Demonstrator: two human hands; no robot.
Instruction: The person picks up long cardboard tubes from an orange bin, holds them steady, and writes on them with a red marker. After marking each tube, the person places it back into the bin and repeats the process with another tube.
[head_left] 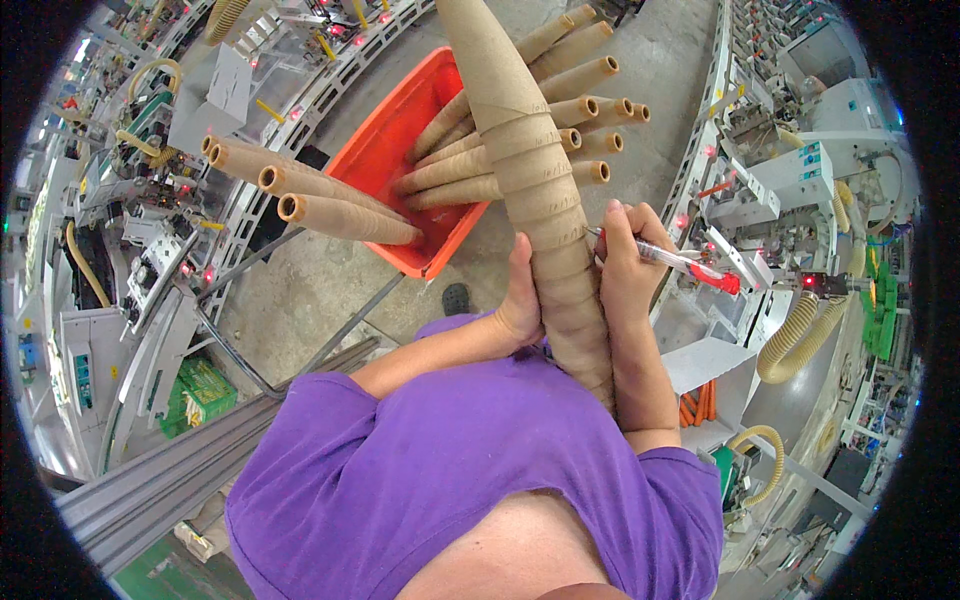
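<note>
A long stack of nested brown paper cones [550, 205] slants up and away from my chest, with handwritten marks along the cones' edges. My left hand [520, 295] grips the stack from its left side, thumb pointing up along it and the other fingers hidden behind. On the opposite side, my right hand [632, 255] is closed around a clear-barrelled pen [672, 258] with a red end. The pen's tip meets the edge of one cone at about the middle of the stack.
Beyond the stack, an orange-red bin [440, 253] on the floor holds several more stacks of brown cones [345, 212] leaning outward. Machine rows stand left and right [800, 180]. Metal rails [190, 470] run at the lower left, and orange tubes [700, 402] lie in a box at right.
</note>
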